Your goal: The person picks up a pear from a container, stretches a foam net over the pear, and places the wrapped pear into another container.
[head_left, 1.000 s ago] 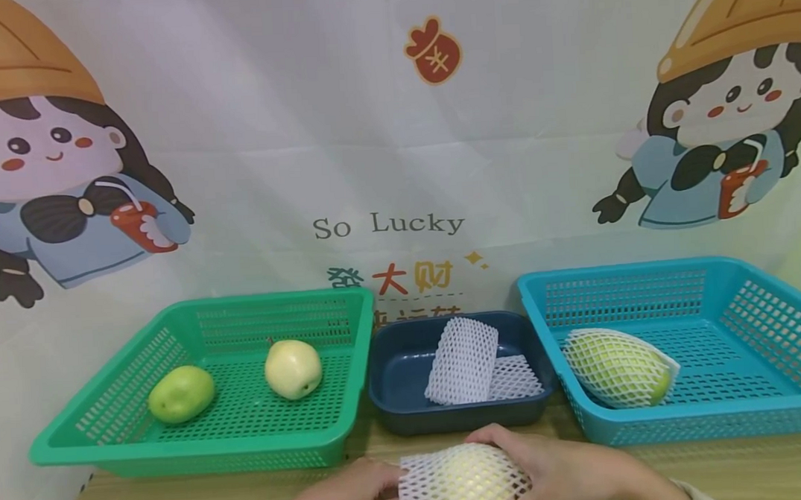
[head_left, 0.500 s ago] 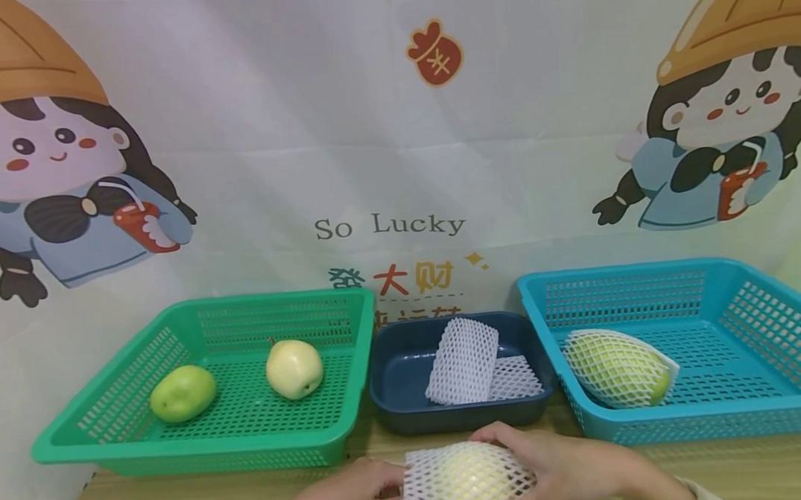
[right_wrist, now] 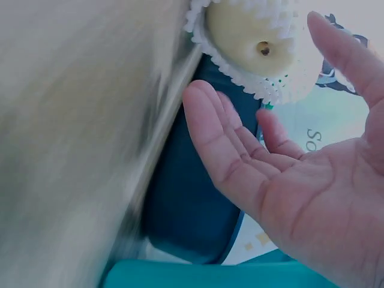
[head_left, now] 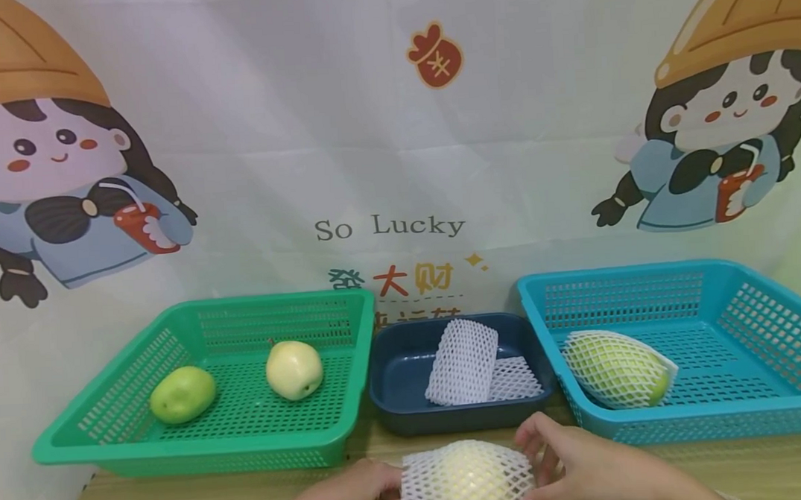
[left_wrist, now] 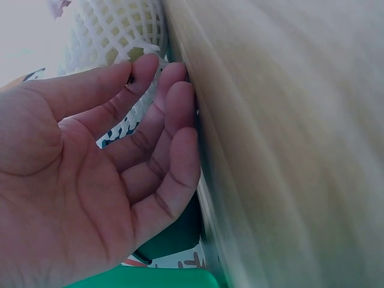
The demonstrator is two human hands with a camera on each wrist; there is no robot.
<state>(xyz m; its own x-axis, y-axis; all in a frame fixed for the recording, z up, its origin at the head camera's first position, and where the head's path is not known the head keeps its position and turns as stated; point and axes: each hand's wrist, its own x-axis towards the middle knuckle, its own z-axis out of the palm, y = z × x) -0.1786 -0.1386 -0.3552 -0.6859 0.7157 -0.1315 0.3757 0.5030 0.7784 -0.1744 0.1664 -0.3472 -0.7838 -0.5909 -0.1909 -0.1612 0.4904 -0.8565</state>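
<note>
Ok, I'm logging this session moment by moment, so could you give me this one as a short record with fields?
Left hand: pinches the edge of a white foam net
Right hand: loosely curved beside the net's other end; contact unclear
Between the hands: pale fruit, inside the net
Green basket: one bare green fruit, one bare yellow fruit
Dark blue tray: spare foam nets
Light blue basket: one netted green fruit

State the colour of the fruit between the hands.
Pale yellow; the fruit shows best in right wrist view.
</note>
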